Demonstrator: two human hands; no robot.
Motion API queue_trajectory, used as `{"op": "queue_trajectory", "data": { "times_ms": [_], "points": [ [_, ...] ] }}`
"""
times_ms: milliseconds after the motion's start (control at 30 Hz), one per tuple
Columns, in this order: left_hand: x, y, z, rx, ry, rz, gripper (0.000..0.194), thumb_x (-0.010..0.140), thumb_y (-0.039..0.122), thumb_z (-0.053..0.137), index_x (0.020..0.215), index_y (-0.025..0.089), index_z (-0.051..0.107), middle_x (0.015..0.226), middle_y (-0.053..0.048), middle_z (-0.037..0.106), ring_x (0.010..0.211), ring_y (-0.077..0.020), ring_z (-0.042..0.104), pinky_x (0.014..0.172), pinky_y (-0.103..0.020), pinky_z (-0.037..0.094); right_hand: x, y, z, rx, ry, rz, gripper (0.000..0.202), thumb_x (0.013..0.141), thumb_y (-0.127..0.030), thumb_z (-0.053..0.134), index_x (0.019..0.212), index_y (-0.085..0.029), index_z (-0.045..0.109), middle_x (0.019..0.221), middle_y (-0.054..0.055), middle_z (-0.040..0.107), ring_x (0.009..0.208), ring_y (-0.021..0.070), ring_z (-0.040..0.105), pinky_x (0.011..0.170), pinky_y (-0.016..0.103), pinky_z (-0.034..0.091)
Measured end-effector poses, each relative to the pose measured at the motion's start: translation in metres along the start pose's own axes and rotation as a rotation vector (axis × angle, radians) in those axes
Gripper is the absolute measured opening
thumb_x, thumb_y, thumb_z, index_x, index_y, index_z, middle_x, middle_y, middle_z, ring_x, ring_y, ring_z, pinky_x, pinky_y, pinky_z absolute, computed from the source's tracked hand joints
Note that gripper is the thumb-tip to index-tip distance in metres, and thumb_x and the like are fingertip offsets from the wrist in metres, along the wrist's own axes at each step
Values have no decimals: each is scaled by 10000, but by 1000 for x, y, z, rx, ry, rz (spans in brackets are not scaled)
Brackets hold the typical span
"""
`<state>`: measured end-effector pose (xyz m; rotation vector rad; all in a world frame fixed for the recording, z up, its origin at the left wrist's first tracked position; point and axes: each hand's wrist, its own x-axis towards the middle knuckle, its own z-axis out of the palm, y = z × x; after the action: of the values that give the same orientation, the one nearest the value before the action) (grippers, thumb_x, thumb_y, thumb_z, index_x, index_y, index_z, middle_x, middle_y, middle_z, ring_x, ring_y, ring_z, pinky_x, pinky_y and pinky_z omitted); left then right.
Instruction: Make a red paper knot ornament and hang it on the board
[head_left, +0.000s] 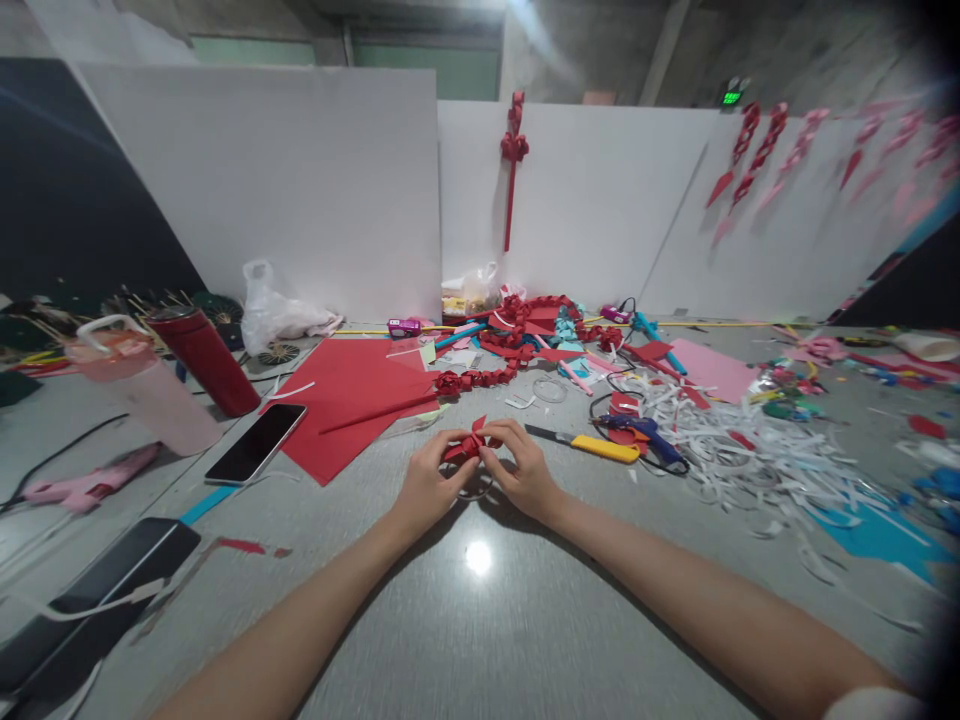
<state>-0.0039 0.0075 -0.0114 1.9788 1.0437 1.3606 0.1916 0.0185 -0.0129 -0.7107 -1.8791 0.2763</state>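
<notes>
Between my two hands, above the middle of the table, is a small folded red paper piece (471, 446), with one pointed tip sticking up. My left hand (433, 475) grips it from the left, thumb in front and fingers behind. From the right, my right hand (523, 466) pinches it with thumb and fingertips. A thin clear ring-like strip curves just below the fingers. Behind my hands lie large red paper sheets (367, 370) and a chain of folded red paper (487, 378). A yellow utility knife (604, 448) rests to the right of my right hand.
On the left stand a pink bottle (146, 390) and a red tumbler (206, 360), near a phone (256, 443), a pink glue gun (94, 482) and a black case (97, 600). At right are a blue glue gun (645, 437) and heaped white paper strips (757, 470).
</notes>
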Motion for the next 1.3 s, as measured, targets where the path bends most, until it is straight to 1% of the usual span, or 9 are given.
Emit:
{"op": "queue_trajectory", "data": {
  "times_ms": [167,300,367,567,767,867,1000,1167,1300],
  "points": [
    [0,0,0,-8,-9,-5,172,1031,318,622,1162,214,664,1135,-73,734,1009,-202,703,915,-350,557,0,-1,0,-32,2,-4,236,1054,-206,582,1271,-260,655,1181,89,692,1137,238,650,1002,422,552],
    [1,-3,0,-22,-14,3,165,1047,308,590,1167,222,664,1147,-69,726,1034,-199,691,921,-340,546,-1,-1,0,-114,12,-17,232,1051,-211,595,1266,-269,660,1172,81,722,1128,254,652,1006,462,521],
    [1,-3,0,-16,-14,10,162,1052,309,582,1164,227,665,1149,-67,724,1045,-200,686,924,-341,542,-1,0,-1,-120,11,-15,241,1052,-209,593,1274,-272,663,1179,82,723,1138,256,651,1013,468,519],
    [2,-6,0,-39,-15,11,169,1041,302,592,1178,232,661,1173,-73,717,1075,-210,687,955,-361,545,0,0,-1,-74,9,-14,290,1058,-207,574,1318,-290,672,1200,88,706,1157,252,652,1021,463,545],
    [2,-8,0,-84,2,-56,185,1034,304,603,1205,239,629,1188,-65,708,1061,-203,705,956,-362,558,0,0,-1,-62,-7,-20,328,1062,-200,572,1358,-305,668,1236,89,701,1181,249,643,1032,468,548],
    [2,-8,-1,-82,-2,-46,189,1044,329,596,1207,244,640,1199,-66,713,1087,-207,703,973,-364,555,-1,1,-1,-60,-8,-25,337,1065,-197,567,1369,-305,663,1242,89,703,1186,248,642,1038,469,545],
    [2,-7,-2,-61,3,-31,203,1045,355,597,1198,241,666,1190,-69,727,1088,-213,697,957,-361,554,-2,3,-1,-68,-24,-29,363,1068,-197,558,1398,-315,651,1266,91,699,1194,251,639,1042,477,542],
    [3,-6,-2,-106,18,-66,202,1034,358,610,1182,238,675,1183,-70,733,1065,-217,710,961,-370,560,-2,3,-2,-89,-33,-45,401,1063,-193,563,1431,-333,638,1282,88,700,1190,256,639,1029,489,552],
    [3,-6,-2,-100,20,-58,202,1035,350,606,1178,235,690,1186,-78,737,1093,-226,704,994,-387,552,-2,3,-2,-92,-38,-53,421,1062,-178,561,1445,-337,630,1289,87,695,1185,252,638,1032,488,553]
  ]
}}
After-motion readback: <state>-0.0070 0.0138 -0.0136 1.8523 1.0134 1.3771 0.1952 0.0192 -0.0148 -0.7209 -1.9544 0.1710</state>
